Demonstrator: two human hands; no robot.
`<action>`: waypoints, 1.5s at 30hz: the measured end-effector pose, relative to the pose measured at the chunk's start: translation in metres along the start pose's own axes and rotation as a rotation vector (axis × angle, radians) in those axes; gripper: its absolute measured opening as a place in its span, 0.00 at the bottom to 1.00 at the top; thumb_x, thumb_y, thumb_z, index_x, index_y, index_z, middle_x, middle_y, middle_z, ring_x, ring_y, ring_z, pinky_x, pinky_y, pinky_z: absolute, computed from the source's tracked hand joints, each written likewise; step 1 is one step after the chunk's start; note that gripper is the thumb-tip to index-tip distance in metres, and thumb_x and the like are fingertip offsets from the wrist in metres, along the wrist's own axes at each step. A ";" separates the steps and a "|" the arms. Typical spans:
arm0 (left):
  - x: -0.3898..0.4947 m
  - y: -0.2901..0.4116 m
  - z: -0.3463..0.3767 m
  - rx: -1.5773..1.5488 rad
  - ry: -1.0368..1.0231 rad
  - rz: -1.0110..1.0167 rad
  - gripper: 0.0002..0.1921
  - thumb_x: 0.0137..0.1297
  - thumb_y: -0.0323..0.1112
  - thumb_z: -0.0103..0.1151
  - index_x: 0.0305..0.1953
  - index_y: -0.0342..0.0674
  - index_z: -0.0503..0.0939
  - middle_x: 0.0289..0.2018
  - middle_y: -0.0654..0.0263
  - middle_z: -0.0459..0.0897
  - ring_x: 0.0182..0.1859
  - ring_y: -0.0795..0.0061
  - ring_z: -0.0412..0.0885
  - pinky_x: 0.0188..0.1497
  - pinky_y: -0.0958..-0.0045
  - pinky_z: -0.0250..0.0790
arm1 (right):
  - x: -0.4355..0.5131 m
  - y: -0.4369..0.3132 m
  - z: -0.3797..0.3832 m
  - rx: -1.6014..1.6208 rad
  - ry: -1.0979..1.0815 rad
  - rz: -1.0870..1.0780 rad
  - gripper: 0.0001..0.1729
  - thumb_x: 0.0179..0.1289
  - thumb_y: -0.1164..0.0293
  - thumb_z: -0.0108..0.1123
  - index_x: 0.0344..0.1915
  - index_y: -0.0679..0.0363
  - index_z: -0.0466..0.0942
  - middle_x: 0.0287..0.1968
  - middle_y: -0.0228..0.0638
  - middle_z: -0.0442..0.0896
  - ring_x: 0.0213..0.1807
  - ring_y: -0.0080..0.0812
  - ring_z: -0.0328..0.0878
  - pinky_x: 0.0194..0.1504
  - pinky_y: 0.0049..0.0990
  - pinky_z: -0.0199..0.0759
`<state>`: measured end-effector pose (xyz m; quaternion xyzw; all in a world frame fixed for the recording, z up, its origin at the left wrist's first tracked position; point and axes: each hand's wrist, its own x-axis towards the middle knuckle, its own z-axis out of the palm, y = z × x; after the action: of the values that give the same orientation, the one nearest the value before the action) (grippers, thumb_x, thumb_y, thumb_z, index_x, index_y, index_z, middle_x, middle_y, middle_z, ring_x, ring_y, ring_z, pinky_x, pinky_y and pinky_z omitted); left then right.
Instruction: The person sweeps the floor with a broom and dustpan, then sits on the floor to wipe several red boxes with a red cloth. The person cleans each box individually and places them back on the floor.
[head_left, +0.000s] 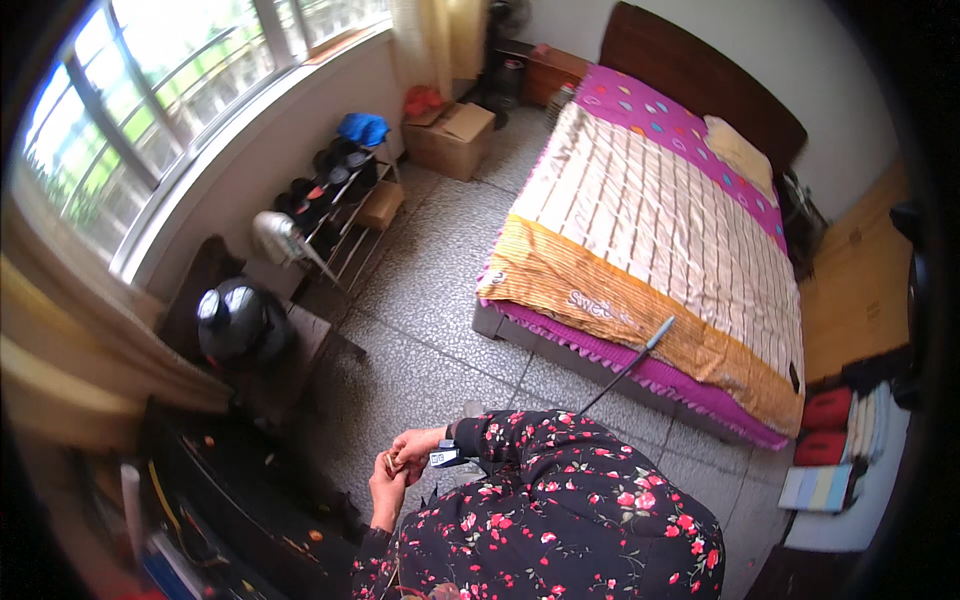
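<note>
My left hand (387, 492) and my right hand (418, 447) meet in front of my body, low and left of centre. Their fingers press together around a small light-coloured object (391, 462), mostly hidden and too small to name. A dark band with a white printed tag (444, 456) sits at my right wrist. I wear a black long-sleeved garment (540, 517) with red and pink flowers. Beyond my right arm, a dark pole with a grey-blue end (630, 366) leans towards the foot of the bed (637, 217).
A black helmet (244, 322) rests on a wooden chair (311, 334) at left. Past it are a shoe rack (352, 225) with footwear and a cardboard box (450, 139). A cluttered dark surface (255, 495) lies lower left; red items (825, 424) sit at right.
</note>
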<state>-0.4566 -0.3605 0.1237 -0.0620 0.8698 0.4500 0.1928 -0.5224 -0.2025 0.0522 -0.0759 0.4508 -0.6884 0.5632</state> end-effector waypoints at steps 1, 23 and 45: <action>0.012 0.007 0.004 0.055 -0.022 -0.009 0.21 0.55 0.31 0.66 0.52 0.40 0.76 0.40 0.59 0.86 0.43 0.73 0.83 0.47 0.69 0.75 | -0.009 -0.003 -0.011 0.064 0.000 0.002 0.11 0.66 0.68 0.58 0.45 0.62 0.79 0.34 0.33 0.84 0.36 0.28 0.83 0.38 0.29 0.77; 0.316 -0.093 -0.039 0.932 -0.608 0.694 0.04 0.54 0.33 0.60 0.25 0.41 0.79 0.28 0.65 0.84 0.33 0.67 0.83 0.36 0.69 0.75 | -0.291 0.255 -0.184 -0.906 1.643 0.614 0.11 0.43 0.65 0.60 0.26 0.56 0.86 0.30 0.44 0.85 0.35 0.49 0.83 0.38 0.43 0.79; 0.301 0.233 0.169 0.262 -0.775 -0.161 0.07 0.51 0.22 0.45 0.18 0.38 0.67 0.22 0.67 0.71 0.29 0.73 0.69 0.40 0.74 0.68 | -0.493 0.235 -0.259 1.421 1.826 -1.320 0.35 0.70 0.44 0.52 0.68 0.45 0.55 0.53 0.51 0.74 0.47 0.49 0.80 0.45 0.52 0.77</action>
<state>-0.7511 -0.0680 0.0948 0.0691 0.7751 0.3090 0.5468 -0.3396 0.3617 -0.0657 0.5154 0.0885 -0.7183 -0.4589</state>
